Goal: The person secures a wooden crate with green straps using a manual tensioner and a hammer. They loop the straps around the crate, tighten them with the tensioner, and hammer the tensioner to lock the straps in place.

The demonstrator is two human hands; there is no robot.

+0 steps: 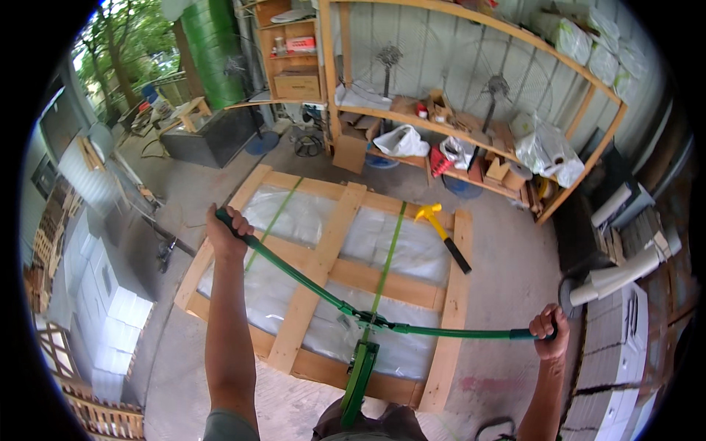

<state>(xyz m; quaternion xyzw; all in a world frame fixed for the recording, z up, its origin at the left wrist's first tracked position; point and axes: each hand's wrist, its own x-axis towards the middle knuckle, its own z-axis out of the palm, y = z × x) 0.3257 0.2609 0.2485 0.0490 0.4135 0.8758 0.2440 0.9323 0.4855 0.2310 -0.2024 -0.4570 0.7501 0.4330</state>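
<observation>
My left hand [229, 230] and my right hand [551, 331] are closed round the ends of a long-handled green strap crimper [370, 319]. Its two handles are spread wide, and its head sits at the green strap [390, 253] near the crate's close side. Just nearer to me, a green strap tensioner [359, 378] rests in line with that strap. Beneath lies a wooden crate [312, 309] with plastic-wrapped contents between its slats. A second green strap [283, 209] crosses it further left. On the crate's right part lies a hammer [441, 231] with a yellow head and black grip.
Wooden shelving [456, 132] with boxes and plastic bags stands along the far wall, with fans about it. White stacked panels [110, 294] are at the left. More stacked boards [610, 360] and white rolls [625, 275] stand at the right. A dark box [209, 140] sits far left.
</observation>
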